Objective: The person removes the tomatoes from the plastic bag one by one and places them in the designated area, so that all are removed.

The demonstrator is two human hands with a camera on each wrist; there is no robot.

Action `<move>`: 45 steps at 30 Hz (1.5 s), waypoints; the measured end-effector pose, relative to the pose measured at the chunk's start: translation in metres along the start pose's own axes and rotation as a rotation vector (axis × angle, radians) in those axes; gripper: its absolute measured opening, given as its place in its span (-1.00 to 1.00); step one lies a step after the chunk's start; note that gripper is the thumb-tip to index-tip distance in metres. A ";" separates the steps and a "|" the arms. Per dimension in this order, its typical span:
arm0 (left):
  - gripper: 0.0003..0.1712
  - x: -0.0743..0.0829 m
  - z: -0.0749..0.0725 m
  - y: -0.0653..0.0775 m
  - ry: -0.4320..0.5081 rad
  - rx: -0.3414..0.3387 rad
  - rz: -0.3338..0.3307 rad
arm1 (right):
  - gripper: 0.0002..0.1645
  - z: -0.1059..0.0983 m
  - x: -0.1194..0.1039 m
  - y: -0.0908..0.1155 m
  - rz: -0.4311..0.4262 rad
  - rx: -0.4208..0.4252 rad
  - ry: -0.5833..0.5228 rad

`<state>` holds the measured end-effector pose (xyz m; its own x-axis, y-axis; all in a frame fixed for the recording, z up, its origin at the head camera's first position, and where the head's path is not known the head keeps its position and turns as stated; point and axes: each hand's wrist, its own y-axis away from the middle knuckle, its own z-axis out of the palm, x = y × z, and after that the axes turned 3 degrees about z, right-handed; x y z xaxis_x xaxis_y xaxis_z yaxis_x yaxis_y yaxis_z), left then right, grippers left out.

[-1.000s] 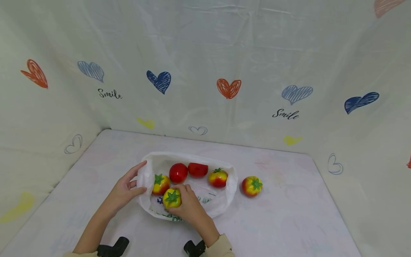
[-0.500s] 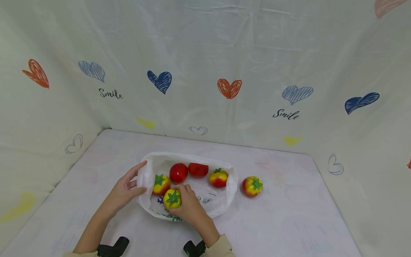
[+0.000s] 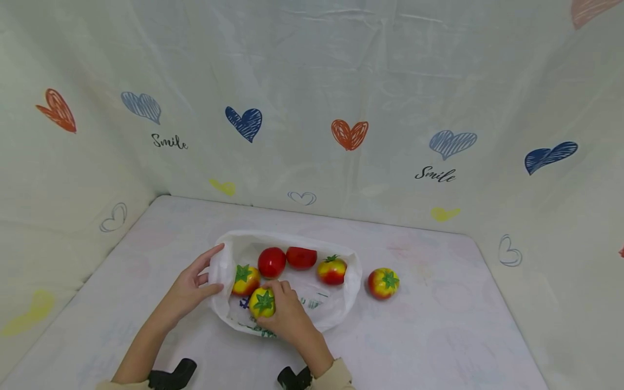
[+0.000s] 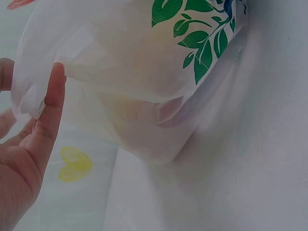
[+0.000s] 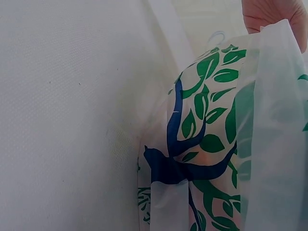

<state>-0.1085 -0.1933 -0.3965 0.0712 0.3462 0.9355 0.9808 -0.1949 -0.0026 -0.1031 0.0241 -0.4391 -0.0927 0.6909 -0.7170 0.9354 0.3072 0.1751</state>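
My left hand (image 3: 187, 290) holds the left rim of a white plastic bag (image 3: 352, 295), its mouth spread wide on the table. In the left wrist view the bag's edge lies between thumb and fingers. Inside the bag, my right hand (image 3: 288, 315) grips a yellow tomato (image 3: 262, 303) with a green star-shaped top. Close to it lies a yellow-red tomato (image 3: 246, 280). Two plain red pieces, a round one (image 3: 271, 263) and a flat-topped one (image 3: 301, 258), sit toward the back. Another yellow-red tomato (image 3: 332, 270) rests at the right inside the bag.
One more yellow-red tomato (image 3: 383, 283) lies on the white table (image 3: 439, 325), right of the bag. A pale curtain printed with hearts (image 3: 349, 135) rises behind the table. Black camera mounts (image 3: 173, 375) are at both wrists. Green leaves and a blue bird (image 5: 173, 166) decorate the bag's outside.
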 end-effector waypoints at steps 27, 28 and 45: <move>-0.10 0.002 0.000 0.000 0.010 -0.003 -0.001 | -0.31 -0.021 0.000 0.022 -0.001 0.078 -0.078; -0.10 0.002 0.000 0.000 0.012 -0.004 0.000 | -0.31 -0.022 0.000 0.023 -0.001 0.083 -0.081; -0.10 0.001 0.000 0.000 0.014 -0.008 -0.010 | -0.30 -0.040 0.004 0.040 -0.018 0.134 -0.150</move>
<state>-0.1080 -0.1932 -0.3953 0.0593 0.3356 0.9401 0.9800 -0.1988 0.0091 -0.0793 0.0655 -0.4084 -0.0671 0.5777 -0.8135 0.9721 0.2217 0.0772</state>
